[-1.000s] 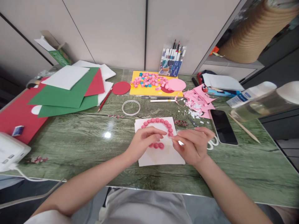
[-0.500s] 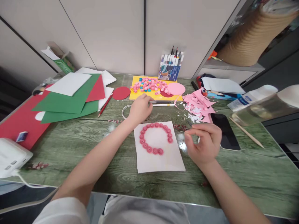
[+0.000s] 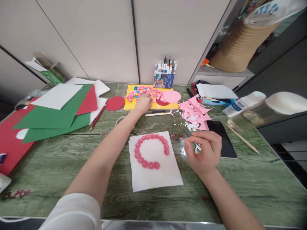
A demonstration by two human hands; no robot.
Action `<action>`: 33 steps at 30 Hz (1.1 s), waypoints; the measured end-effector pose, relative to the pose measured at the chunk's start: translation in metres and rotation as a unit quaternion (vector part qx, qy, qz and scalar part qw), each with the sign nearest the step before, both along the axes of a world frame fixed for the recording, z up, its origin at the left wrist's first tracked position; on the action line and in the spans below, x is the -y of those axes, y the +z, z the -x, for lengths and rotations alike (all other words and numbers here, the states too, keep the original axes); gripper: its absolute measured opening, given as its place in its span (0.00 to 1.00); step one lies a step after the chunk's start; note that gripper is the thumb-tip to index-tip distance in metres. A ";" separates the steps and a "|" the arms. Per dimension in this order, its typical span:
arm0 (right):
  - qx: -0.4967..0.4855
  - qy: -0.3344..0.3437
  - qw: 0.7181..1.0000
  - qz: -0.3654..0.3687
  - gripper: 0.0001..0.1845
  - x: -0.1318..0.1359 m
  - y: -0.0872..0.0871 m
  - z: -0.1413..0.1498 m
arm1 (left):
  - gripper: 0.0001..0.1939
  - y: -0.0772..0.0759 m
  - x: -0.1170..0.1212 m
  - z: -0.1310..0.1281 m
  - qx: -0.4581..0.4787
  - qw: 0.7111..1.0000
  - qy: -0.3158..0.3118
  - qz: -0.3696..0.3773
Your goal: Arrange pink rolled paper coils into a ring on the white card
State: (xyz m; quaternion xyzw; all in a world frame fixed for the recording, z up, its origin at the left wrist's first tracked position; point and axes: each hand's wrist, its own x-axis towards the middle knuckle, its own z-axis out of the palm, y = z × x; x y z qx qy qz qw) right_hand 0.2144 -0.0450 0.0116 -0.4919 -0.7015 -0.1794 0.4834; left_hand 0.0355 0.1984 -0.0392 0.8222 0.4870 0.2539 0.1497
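Note:
My left hand [image 3: 144, 103] reaches over the near side of a pile of small rolled paper coils [image 3: 150, 92], mostly pink; its fingers are loosely bent, and nothing shows in them. The pile lies on a yellow sheet [image 3: 129, 104]. My right hand [image 3: 205, 151] hovers over the table's right part, thumb and forefinger tips pressed together; anything between them is too small to make out. Behind it, scissors [image 3: 197, 146] show partly. Between my forearms lies a white sheet [image 3: 158, 179] with pink paper coils [image 3: 144, 164] in a ring, open at the lower right.
Pink paper scraps [image 3: 195, 110] and a black phone [image 3: 223, 140] lie at the right, near a wooden stick [image 3: 243, 139] and bottles [image 3: 261, 111]. Green card [image 3: 48, 116] and red card [image 3: 14, 143] spread leftward. A marker box [image 3: 164, 76] stands behind.
My left hand has moved forward from beside the white pen to the pile of coils. My right hand keeps its pinch. The view has shifted to the right.

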 end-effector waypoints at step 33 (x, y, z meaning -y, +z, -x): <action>-0.142 0.173 0.902 0.369 0.04 0.010 -0.013 0.047 | 0.09 0.031 0.236 0.036 0.523 0.716 0.056 0.459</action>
